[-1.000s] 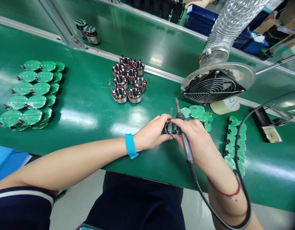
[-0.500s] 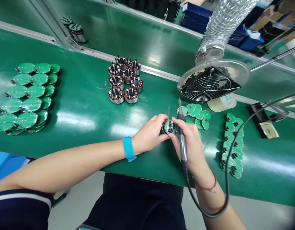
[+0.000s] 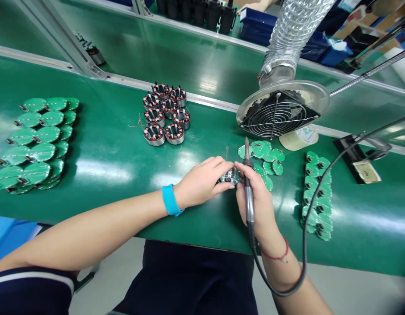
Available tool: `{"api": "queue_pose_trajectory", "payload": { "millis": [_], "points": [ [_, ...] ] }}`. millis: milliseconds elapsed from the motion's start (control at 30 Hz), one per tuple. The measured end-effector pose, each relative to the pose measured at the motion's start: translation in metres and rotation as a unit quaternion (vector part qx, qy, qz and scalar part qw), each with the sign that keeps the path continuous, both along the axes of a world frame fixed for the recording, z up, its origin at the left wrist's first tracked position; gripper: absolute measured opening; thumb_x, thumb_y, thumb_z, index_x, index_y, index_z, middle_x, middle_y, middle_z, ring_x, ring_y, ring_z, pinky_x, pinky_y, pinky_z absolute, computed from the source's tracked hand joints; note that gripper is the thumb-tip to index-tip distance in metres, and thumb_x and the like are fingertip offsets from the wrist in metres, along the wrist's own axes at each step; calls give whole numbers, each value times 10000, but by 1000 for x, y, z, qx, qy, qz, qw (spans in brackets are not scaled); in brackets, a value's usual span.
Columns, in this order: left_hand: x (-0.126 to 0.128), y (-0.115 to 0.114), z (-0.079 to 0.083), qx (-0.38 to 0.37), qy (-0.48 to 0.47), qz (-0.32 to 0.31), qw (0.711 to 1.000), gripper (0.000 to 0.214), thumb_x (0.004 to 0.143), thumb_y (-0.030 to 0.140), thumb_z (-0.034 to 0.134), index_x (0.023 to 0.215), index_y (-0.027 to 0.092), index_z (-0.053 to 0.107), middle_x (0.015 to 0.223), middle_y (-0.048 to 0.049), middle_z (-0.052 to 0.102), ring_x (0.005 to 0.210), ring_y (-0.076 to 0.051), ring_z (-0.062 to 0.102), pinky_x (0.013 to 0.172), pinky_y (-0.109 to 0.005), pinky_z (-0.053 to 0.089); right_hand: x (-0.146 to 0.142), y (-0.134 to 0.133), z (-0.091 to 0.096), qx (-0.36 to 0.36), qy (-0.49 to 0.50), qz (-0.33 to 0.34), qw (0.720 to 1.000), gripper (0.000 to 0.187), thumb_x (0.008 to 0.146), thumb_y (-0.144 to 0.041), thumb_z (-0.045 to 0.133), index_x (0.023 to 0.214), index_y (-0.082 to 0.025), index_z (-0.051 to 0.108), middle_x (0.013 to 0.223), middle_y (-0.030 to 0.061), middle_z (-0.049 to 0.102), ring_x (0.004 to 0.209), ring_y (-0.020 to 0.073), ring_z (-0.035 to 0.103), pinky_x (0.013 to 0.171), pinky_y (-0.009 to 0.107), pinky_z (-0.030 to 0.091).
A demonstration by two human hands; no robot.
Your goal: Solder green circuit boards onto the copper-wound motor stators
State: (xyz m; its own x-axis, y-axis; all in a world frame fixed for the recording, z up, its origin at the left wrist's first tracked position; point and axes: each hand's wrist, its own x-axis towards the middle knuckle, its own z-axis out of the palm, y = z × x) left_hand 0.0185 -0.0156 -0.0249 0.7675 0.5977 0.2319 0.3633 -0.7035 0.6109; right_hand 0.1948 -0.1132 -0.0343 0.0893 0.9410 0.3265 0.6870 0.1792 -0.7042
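Both hands are working at the middle of the green surface (image 3: 117,148). The left hand (image 3: 202,183) is pinching a small round board (image 3: 229,176), mostly hidden under the fingers. The right hand (image 3: 258,197) is gripping a soldering iron (image 3: 248,192), tip pointing up and away, and is touching the board's right edge. The iron's cable (image 3: 307,205) is looping round the right wrist.

Seven stators (image 3: 163,113) are sitting clustered beyond the hands. A fan (image 3: 277,111) on a duct (image 3: 294,30) is hanging over loose boards (image 3: 264,153), partly blocking them. A board row (image 3: 315,194) is lying to the right; count unclear. Far left, stacked discs (image 3: 33,142) are overlapping, cut off at the edge. An iron stand (image 3: 358,164) is resting far right.
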Motion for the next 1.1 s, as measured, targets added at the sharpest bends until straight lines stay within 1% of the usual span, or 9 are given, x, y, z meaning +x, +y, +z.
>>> {"api": "queue_pose_trajectory", "payload": {
  "millis": [133, 200, 333, 467, 600, 700, 833, 967, 1100],
  "points": [
    [-5, 4, 3, 15, 15, -12, 1000, 356, 1060, 305, 644, 1393, 182, 621, 1161, -79, 707, 1081, -209, 701, 950, -313, 572, 1, 4, -8, 4, 93, -53, 994, 393, 978, -221, 599, 1364, -294, 589, 1129, 54, 713, 986, 211, 729, 925, 413, 634],
    [-6, 5, 4, 17, 17, -21, 999, 342, 1064, 310, 637, 1382, 183, 640, 1156, -79, 715, 1074, -203, 706, 939, -295, 567, 2, 6, -9, -18, 120, -43, 992, 357, 964, -236, 610, 1318, -283, 604, 1039, 33, 704, 918, 198, 722, 886, 392, 633],
    [-8, 7, 6, 4, 27, -29, 999, 350, 1073, 332, 631, 1383, 170, 653, 1149, -85, 723, 1064, -209, 709, 924, -285, 561, 5, 6, -5, -38, 167, -18, 985, 376, 952, -240, 637, 1321, -292, 585, 1023, 13, 721, 886, 178, 725, 859, 357, 627],
    [-10, 9, 8, -13, 35, -42, 998, 377, 1072, 342, 640, 1397, 153, 655, 1173, -99, 726, 1077, -229, 706, 940, -304, 559, 10, 8, -2, -22, 125, -1, 992, 357, 969, -231, 636, 1316, -294, 585, 976, -5, 729, 869, 169, 731, 860, 341, 620],
    [-13, 14, 12, -41, 36, -74, 996, 358, 1067, 316, 644, 1394, 173, 661, 1216, -95, 725, 1114, -235, 704, 970, -321, 562, 10, 9, -2, 9, 67, 21, 997, 335, 969, -196, 609, 1288, -293, 575, 977, -5, 727, 868, 167, 735, 847, 329, 625],
    [-16, 18, 15, -62, 32, -95, 993, 325, 1064, 302, 644, 1370, 196, 669, 1236, -86, 718, 1135, -230, 703, 985, -326, 564, 6, 7, -4, 22, 69, 9, 997, 370, 937, -157, 606, 1275, -294, 546, 969, -16, 709, 851, 152, 727, 823, 307, 621],
    [-18, 21, 14, -64, 31, -104, 992, 330, 1066, 313, 639, 1374, 199, 663, 1237, -89, 698, 1123, -228, 695, 979, -327, 562, 0, 3, -7, 9, 90, -14, 996, 398, 916, -142, 620, 1272, -296, 530, 977, -19, 713, 853, 151, 733, 824, 313, 628],
    [-15, 15, 8, -38, 52, -63, 996, 341, 1036, 343, 676, 1354, 221, 669, 1149, -70, 658, 1004, -213, 672, 889, -319, 565, -1, 0, -9, -1, 153, -29, 988, 378, 959, -175, 629, 1302, -308, 540, 1008, -13, 745, 868, 149, 754, 815, 306, 637],
    [-8, 5, 5, -41, 41, 2, 998, 336, 951, 422, 782, 1166, 179, 693, 1068, -62, 610, 912, -216, 625, 797, -328, 549, -4, 0, -8, -24, 243, -48, 969, 380, 978, -231, 684, 1328, -315, 562, 1063, 2, 771, 858, 153, 765, 786, 306, 654]
  ]
}}
